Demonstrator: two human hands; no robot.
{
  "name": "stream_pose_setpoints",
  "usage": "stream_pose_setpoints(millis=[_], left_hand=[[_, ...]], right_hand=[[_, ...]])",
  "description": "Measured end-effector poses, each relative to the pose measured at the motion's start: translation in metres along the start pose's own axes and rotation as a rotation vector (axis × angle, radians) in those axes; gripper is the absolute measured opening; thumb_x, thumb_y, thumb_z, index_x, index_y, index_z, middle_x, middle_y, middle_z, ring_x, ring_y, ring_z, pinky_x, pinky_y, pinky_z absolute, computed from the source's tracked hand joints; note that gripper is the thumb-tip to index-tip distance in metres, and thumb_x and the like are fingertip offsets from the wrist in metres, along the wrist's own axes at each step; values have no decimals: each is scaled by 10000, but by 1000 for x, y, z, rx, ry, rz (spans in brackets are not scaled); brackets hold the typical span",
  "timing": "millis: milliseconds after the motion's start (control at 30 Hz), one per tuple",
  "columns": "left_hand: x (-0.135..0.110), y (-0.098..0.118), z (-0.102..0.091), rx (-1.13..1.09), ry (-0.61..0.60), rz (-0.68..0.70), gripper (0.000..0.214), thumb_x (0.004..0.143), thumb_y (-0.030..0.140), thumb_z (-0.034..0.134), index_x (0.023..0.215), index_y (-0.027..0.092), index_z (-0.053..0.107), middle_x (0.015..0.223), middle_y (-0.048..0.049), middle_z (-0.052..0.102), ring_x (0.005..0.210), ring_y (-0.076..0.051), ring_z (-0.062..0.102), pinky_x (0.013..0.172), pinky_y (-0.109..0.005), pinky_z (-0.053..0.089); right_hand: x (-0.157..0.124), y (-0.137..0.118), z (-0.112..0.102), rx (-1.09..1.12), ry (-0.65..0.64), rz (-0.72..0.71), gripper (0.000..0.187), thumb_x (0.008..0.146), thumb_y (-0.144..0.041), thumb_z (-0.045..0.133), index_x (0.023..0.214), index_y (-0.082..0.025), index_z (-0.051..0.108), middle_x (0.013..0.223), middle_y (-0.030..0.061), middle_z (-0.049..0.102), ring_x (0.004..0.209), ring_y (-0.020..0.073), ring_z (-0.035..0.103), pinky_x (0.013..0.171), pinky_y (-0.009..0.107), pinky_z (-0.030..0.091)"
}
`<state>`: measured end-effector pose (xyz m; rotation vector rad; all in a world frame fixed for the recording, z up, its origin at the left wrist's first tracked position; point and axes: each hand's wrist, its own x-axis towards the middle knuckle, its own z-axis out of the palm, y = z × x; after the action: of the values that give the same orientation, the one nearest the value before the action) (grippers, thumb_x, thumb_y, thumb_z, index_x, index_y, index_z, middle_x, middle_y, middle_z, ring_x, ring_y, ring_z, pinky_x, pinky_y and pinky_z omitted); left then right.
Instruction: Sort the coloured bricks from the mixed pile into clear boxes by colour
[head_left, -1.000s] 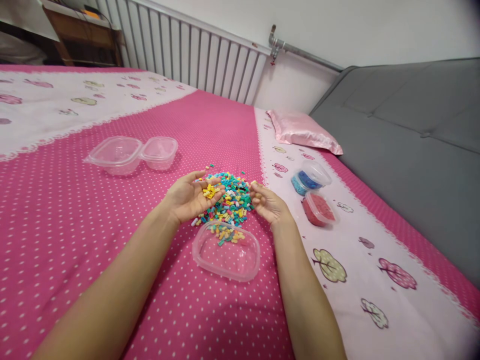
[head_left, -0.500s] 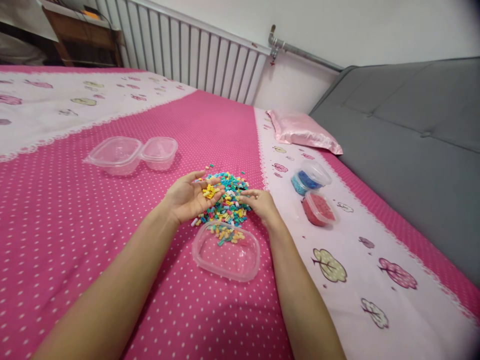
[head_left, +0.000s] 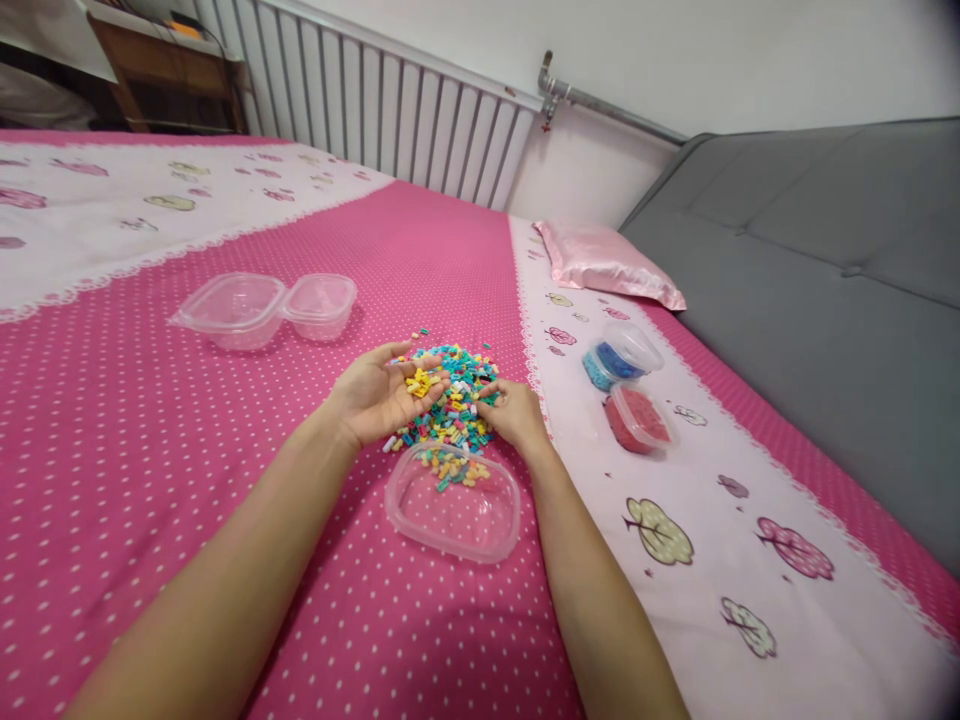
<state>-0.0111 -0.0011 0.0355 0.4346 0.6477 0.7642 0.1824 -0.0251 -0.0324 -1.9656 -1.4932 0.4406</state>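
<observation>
A heap of small coloured beads [head_left: 459,395] in teal, yellow, pink and white lies on the pink dotted bedspread. My left hand [head_left: 379,392] is cupped palm up at the heap's left edge and holds a small pile of yellow beads [head_left: 418,381]. My right hand [head_left: 514,412] rests palm down on the heap's right side, its fingers curled and pinching into the beads; what they hold is too small to see. A clear plastic tub [head_left: 454,502] sits just in front of the heap, a few beads showing at its far rim.
Two joined clear tubs [head_left: 264,308] stand at the left. A tub of blue beads [head_left: 619,356] and a tub of red beads [head_left: 638,417] sit at the right. A pink pillow [head_left: 606,262], grey headboard [head_left: 810,280] and white radiator [head_left: 375,100] lie beyond.
My right hand has turned palm down and moved left onto the bead heap, its fingers closing among the beads. The left hand with the yellow beads has stayed put.
</observation>
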Motion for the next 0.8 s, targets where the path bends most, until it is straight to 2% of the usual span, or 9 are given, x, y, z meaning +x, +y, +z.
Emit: stream_pose_setpoints(millis=[233, 367, 433, 567, 700, 800], left_hand=[[1, 1, 0, -14, 8, -12, 303, 882, 221, 385, 1112, 68, 508, 793, -116, 616, 745, -207, 665, 656, -296, 585], [0, 0, -1, -4, -6, -5, 318, 883, 224, 389, 1121, 46, 503, 821, -130, 617, 747, -201, 664, 675, -290, 583], [0, 0, -2, -3, -6, -5, 327, 884, 225, 388, 1127, 38, 501, 834, -140, 620, 756, -206, 664, 673, -292, 584], [0, 0, -3, -19, -15, -13, 338, 889, 230, 386, 1133, 26, 499, 837, -153, 625, 765, -207, 663, 676, -288, 582], [1, 0, -4, -28, -32, -15, 330, 881, 222, 404, 1135, 34, 499, 813, -143, 628, 746, -199, 662, 676, -286, 582], [1, 0, -4, -22, -36, -15, 331, 878, 222, 406, 1136, 36, 496, 817, -144, 628, 746, -206, 664, 669, -289, 583]], right_hand=[[0, -1, -1, 16, -33, -3, 185, 678, -349, 668, 790, -209, 713, 449, -45, 541, 503, 138, 527, 533, 244, 343], [1, 1, -1, 50, -29, -10, 153, 674, -339, 675, 747, -208, 706, 429, -55, 515, 476, 127, 497, 530, 245, 331], [2, 5, -1, 139, -19, -11, 174, 653, -353, 694, 727, -196, 694, 415, -67, 482, 448, 112, 454, 513, 241, 311], [2, 7, -3, 560, -20, 23, 271, 588, -382, 744, 729, -166, 660, 420, -100, 391, 412, 62, 320, 447, 213, 232], [-1, -2, -13, 1032, -139, 164, 350, 531, -335, 789, 779, -162, 614, 457, -123, 356, 379, 22, 209, 363, 175, 130], [-1, -9, -22, 1332, -205, 208, 303, 539, -256, 773, 750, -175, 571, 459, -132, 315, 369, 8, 149, 327, 144, 80]])
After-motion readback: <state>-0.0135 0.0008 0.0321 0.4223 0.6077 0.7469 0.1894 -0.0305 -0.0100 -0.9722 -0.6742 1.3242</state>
